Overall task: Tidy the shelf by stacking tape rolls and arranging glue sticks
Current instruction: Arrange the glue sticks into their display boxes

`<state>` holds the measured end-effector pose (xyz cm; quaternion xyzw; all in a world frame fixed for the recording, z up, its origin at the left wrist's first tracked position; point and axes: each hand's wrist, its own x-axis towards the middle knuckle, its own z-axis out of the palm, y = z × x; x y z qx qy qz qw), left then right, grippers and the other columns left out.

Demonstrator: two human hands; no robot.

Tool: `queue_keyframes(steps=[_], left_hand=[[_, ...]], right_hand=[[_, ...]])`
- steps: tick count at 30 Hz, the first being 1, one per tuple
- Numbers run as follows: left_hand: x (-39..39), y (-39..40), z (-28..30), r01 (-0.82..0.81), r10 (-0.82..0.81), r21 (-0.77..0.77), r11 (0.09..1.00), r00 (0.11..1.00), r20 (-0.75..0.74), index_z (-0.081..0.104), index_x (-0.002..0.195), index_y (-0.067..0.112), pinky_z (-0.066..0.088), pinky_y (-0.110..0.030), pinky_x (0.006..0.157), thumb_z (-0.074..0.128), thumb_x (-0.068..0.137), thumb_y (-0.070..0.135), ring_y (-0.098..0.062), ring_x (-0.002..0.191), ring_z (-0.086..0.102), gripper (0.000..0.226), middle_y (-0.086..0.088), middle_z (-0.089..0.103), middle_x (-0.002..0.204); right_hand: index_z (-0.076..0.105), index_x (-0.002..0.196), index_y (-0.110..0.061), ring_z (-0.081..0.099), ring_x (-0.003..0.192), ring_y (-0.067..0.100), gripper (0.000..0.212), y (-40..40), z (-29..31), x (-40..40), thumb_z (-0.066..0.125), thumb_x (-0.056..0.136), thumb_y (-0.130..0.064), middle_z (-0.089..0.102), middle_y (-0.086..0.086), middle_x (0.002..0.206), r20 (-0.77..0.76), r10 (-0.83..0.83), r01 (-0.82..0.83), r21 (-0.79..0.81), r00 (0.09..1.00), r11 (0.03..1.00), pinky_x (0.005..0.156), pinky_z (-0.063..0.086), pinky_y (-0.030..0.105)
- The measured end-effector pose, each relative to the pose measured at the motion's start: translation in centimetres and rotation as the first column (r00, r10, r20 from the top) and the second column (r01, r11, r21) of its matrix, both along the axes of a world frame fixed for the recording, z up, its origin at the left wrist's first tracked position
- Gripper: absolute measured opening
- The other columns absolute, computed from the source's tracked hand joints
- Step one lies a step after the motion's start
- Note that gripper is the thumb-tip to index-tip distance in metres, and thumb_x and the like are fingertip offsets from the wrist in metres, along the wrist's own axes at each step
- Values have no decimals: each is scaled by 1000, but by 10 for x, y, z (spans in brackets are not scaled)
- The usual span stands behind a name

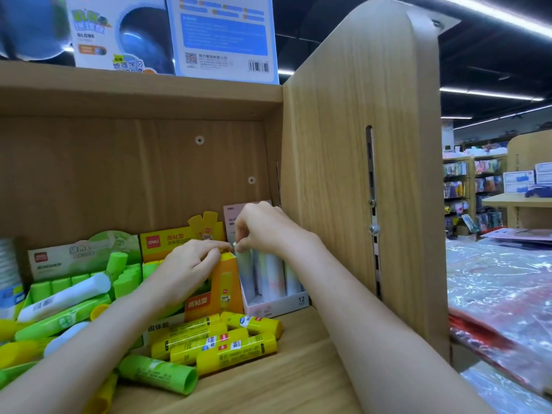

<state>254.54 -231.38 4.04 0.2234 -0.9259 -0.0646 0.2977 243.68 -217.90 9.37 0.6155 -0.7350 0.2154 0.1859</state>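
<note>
My right hand [264, 227] pinches the top of a pastel glue stick [245, 273] that stands upright at the left end of a pale pink display box [276, 307] against the shelf's right wall. Other pastel sticks [274, 274] stand beside it. My left hand [191, 264] grips the top corner of the orange display box [227, 289] next to it. Several yellow glue sticks [221, 342] lie loose on the wooden shelf [292, 377] in front of the boxes. Green sticks [158, 373] lie at the left, and a white one [64, 300] rests across a green box [86, 258].
The shelf's wooden side panel [361, 174] rises close on the right. Globe boxes [119, 34] stand on the shelf above. A plastic-covered table [501, 294] and further store shelves [475, 186] lie beyond to the right. White rolls [7, 264] show at the far left edge.
</note>
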Motion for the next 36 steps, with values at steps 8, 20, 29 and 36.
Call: queue_keyframes(steps=[8, 20, 29, 36], left_hand=[[10, 26, 9, 159, -162, -55, 986, 985, -62, 58, 123, 24, 28, -17, 83, 21, 82, 43, 0, 106, 40, 58, 12, 51, 114], [11, 21, 9, 222, -216, 32, 974, 967, -133, 49, 132, 28, 32, -18, 93, 30, 92, 40, -10, 124, 43, 46, 7, 51, 135], [13, 26, 10, 225, -227, -32, 974, 970, -87, 52, 131, 24, 28, -19, 98, 31, 98, 25, -10, 126, 40, 38, 7, 49, 137], [9, 21, 8, 232, -231, -5, 973, 966, -119, 56, 126, 24, 29, -22, 98, 35, 97, 17, -12, 122, 40, 36, 4, 46, 128]], right_hand=[[72, 90, -10, 60, 97, 17, 16, -1, -7, -7, 65, 86, -24, 67, 5, 98, 247, 45, -35, -46, 968, 998, 85, 50, 33], [67, 107, -15, 53, 107, 18, 25, 52, -3, 8, 57, 91, -31, 65, 3, 108, 61, -157, 159, -20, 986, 987, 85, 44, 29], [52, 83, -24, 49, 85, 11, 17, 54, -5, 17, 66, 83, -14, 50, -9, 85, 52, -104, 105, -16, 993, 994, 73, 43, 23], [57, 79, -19, 53, 74, 10, 15, 21, 55, 12, 68, 79, -8, 58, -3, 83, 161, -3, 86, -509, 987, 856, 63, 40, 15]])
